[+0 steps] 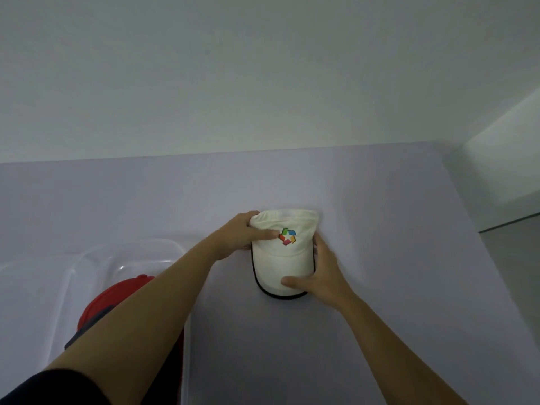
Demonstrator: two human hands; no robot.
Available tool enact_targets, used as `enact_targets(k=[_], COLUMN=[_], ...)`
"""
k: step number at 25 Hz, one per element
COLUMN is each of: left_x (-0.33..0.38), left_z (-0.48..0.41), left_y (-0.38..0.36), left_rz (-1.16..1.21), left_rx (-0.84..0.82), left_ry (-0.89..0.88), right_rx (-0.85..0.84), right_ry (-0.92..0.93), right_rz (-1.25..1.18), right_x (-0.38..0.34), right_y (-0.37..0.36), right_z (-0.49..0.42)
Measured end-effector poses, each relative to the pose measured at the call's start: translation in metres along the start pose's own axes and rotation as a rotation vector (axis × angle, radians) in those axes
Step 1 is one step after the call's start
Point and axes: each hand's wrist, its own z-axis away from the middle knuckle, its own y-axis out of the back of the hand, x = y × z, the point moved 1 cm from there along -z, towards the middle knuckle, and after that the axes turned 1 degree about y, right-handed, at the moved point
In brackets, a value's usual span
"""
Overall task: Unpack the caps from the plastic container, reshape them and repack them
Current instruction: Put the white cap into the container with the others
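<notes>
The white cap (285, 258) lies out of the box on the desk (394, 273), crown away from the person and brim (280, 277) toward them, which suits a reshaping step: flat on a firm surface, the soft fabric can be pulled and pressed into form. The left hand (242, 235) grips the left side of the crown (289, 219), fingers curled round its far edge and thumb laid across the front panel beside the logo (287, 237), apparently pinning the cloth so it cannot slide. The right hand (321, 273) clasps the right side, thumb across the brim and fingers running up the cap's flank, probably to bend or straighten the brim's curve. The hands are apart, one on each side of the cap. The crown looks limp and creased along its top, thin woven cloth, while the brim is stiffer, rounded and edged with a dark trim; the logo is a small ring of coloured blocks. The desk is smooth, matt and pale lilac. To the left sits the container (87, 255), clear glossy plastic with rounded corners, holding a red cap (117, 290) that is half hidden behind the left forearm, so unpacking seems unfinished. A dark sleeve (43, 387) shows at the lower left, and a plain pale wall (263, 83) rises behind.
</notes>
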Motion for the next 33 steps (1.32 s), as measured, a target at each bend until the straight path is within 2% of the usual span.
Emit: enact_targets(k=[5,10,15,18,20,22,24,26,30,33], left_x=[0.016,0.031,0.065,0.08,0.084,0.078,0.069,0.059,0.046,0.041], left_z=[0.011,0.037,0.095,0.149,0.186,0.217,0.241,0.261,0.284,0.288], left_y=[-0.006,-0.008,0.026,0.069,0.101,0.133,0.159,0.178,0.197,0.203], left_rz=[-0.131,-0.215,-0.217,-0.21,-0.248,-0.303,-0.324,-0.327,-0.3,-0.277], left_rx=[-0.187,-0.216,-0.147,-0.034,0.085,0.199,0.27,0.324,0.394,0.397], left_ry=[0.028,-0.016,-0.195,-0.297,-0.349,-0.372,-0.358,-0.347,-0.382,-0.403], right_rx=[0.025,0.095,0.185,0.223,0.231,0.142,-0.076,-0.275,-0.384,-0.478], right_ry=[-0.018,0.085,0.258,0.377,0.35,0.241,0.164,0.18,0.193,0.045], right_rz=[-0.066,-0.035,-0.008,-0.008,-0.055,-0.072,0.079,0.241,0.443,0.496], right_x=[0.008,-0.015,-0.075,-0.118,-0.137,-0.141,-0.143,-0.15,-0.175,-0.182], right_y=[-0.001,-0.003,-0.001,-0.016,-0.037,-0.07,-0.107,-0.141,-0.179,-0.187], right_z=[0.014,0.038,0.056,0.064,0.073,0.084,0.097,0.104,0.082,0.06])
